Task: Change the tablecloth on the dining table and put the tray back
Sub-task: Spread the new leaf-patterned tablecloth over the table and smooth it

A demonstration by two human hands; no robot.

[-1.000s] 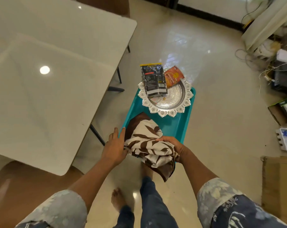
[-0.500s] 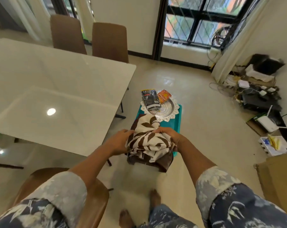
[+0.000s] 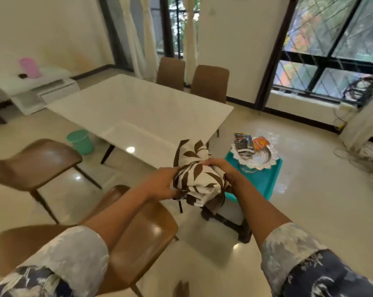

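This is the dining room of a home. A long white dining table (image 3: 142, 108) stands in the middle with brown padded chairs (image 3: 210, 82) set at its far and near sides. Pale curtains (image 3: 138, 39) hang by a tall doorway, and a big dark-framed window (image 3: 331, 50) looks out on greenery. The floor (image 3: 309, 185) is glossy cream tile, with a green bucket (image 3: 80, 141) and a low white cabinet (image 3: 42, 91) near the wall.

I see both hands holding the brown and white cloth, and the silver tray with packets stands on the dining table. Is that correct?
Not quite: the silver tray with packets stands on a teal stand beside the dining table, as the head view shows. The rest holds.
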